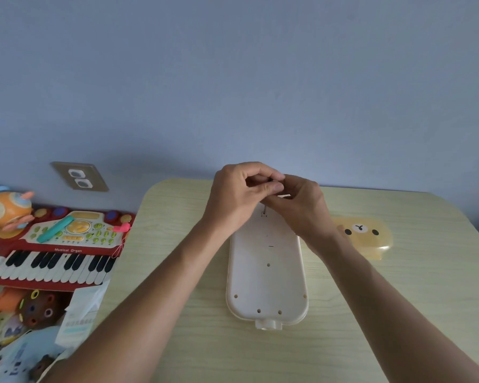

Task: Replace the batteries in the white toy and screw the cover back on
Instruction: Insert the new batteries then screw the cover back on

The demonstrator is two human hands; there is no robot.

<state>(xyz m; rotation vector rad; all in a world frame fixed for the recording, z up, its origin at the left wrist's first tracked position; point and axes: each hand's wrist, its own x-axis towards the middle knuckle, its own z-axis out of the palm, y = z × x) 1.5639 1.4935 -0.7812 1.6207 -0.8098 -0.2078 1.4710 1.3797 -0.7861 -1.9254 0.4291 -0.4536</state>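
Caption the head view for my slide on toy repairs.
Both hands, left hand and right hand, work a small screwdriver at the far end of a white toy on a wooden table.

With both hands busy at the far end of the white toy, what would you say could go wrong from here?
1. Both hands, left hand and right hand, pinch a thin tool over the white toy; nothing steadies the toy, so it may slide on the table.
2. The tool's tip meets a small hole; it could slip and scratch the plastic.
3. Any screw is hidden by fingers and could drop unnoticed.
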